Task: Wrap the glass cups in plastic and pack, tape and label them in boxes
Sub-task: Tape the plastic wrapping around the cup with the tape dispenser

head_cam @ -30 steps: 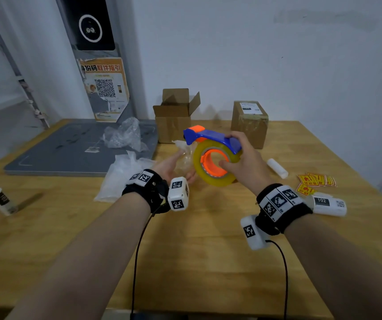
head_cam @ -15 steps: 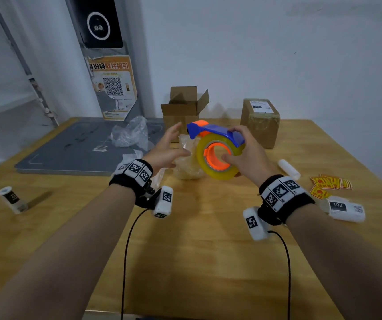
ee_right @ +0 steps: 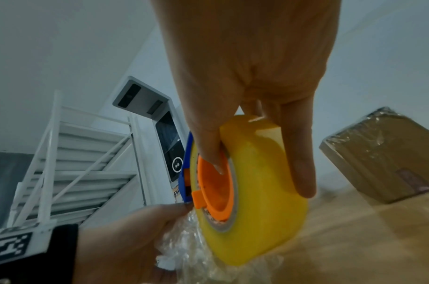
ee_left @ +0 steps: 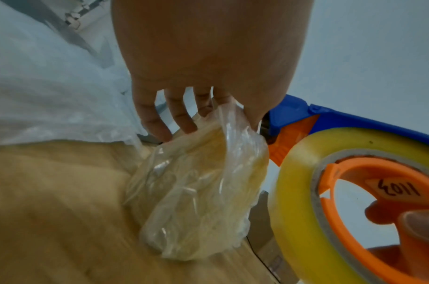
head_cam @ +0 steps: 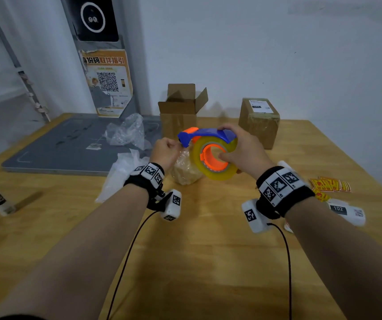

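On the wooden table (head_cam: pixel 185 262), from left to right: the left hand (head_cam: pixel 164 152), its thumb and forefinger pinched on the gathered top of the plastic-wrapped cup (ee_left: pixel 199 192), whose base rests on the table directly below the fingers; the other fingers (ee_left: pixel 155 123) hang loosely curled beside the plastic. Just right of the cup, touching the wrap, the tape dispenser (head_cam: pixel 210 155) is gripped by the right hand (head_cam: pixel 243 148): thumb inside the orange core (ee_right: pixel 213 182), fingers over the blue frame and yellow roll. Behind stand an open box (head_cam: pixel 180 112) and a taped, labelled box (head_cam: pixel 259 121).
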`<action>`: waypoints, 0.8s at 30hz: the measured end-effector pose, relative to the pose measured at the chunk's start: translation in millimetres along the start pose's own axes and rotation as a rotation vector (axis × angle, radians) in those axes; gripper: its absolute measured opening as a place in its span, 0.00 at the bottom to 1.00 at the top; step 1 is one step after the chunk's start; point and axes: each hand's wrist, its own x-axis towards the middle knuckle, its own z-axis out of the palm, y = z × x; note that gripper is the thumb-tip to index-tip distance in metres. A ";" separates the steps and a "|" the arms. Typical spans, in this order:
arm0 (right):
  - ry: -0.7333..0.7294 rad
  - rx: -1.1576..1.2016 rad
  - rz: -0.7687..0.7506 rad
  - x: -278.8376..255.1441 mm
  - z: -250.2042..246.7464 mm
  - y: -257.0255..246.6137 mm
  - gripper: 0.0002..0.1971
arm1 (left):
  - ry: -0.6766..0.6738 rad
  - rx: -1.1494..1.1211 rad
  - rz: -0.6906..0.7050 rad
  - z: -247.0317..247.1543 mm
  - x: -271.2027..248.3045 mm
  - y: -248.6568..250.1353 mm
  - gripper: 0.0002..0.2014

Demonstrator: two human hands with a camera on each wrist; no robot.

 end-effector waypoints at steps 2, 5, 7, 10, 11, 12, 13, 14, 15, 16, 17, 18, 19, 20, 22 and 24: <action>-0.001 -0.033 0.001 2.7 -3.0 -3.4 0.30 | -0.004 -0.056 -0.047 0.1 -2.4 -2.6 0.09; -0.013 -0.087 -0.025 2.8 -4.0 -2.6 0.30 | -0.068 -0.221 -0.176 0.7 -9.6 -2.6 0.06; -0.020 -0.112 -0.064 -0.6 -3.8 2.9 0.31 | -0.113 -0.323 -0.237 -0.5 -13.8 -1.3 0.06; -0.020 -0.085 -0.083 -6.4 -6.1 16.8 0.33 | -0.145 -0.427 -0.307 -4.1 -17.4 3.8 0.08; -0.017 -0.078 -0.084 -8.0 -6.2 20.7 0.34 | -0.160 -0.457 -0.331 -4.9 -17.1 5.6 0.09; -0.016 -0.084 -0.088 -10.2 -5.6 24.1 0.34 | -0.180 -0.493 -0.354 -5.8 -18.0 7.9 0.10; -0.018 -0.100 -0.095 -12.2 -3.6 26.5 0.35 | -0.194 -0.521 -0.375 -7.1 -19.1 9.6 0.11; -0.023 -0.122 -0.093 -13.9 -0.6 28.4 0.35 | -0.203 -0.531 -0.387 -8.2 -20.2 11.6 0.11; -0.029 -0.144 -0.078 -15.7 3.2 29.9 0.36 | -0.212 -0.521 -0.386 -9.3 -22.7 15.2 0.12; -0.036 -0.159 -0.053 -18.1 7.6 31.9 0.36 | -0.216 -0.487 -0.375 -9.0 -22.3 16.0 0.13; -0.041 -0.165 -0.032 -20.2 11.7 34.5 0.36 | -0.212 -0.422 -0.352 -10.3 -23.2 18.3 0.15; -0.041 -0.159 -0.020 -21.7 14.9 37.6 0.36 | -0.195 -0.320 -0.306 -11.5 -23.2 20.6 0.17; -0.040 -0.152 -0.015 -22.6 16.7 40.6 0.36 | -0.161 -0.173 -0.217 -13.4 -22.1 22.7 0.20; -0.039 -0.148 -0.015 -23.2 17.6 42.8 0.36 | -0.131 -0.031 -0.127 -15.8 -18.6 23.4 0.22; -0.036 -0.152 -0.015 -22.5 17.6 45.6 0.35 | -0.178 0.168 0.053 -20.3 -10.2 21.7 0.29; -0.040 -0.147 -0.008 -20.6 17.5 46.9 0.34 | -0.373 0.283 0.117 -19.0 -10.6 20.5 0.36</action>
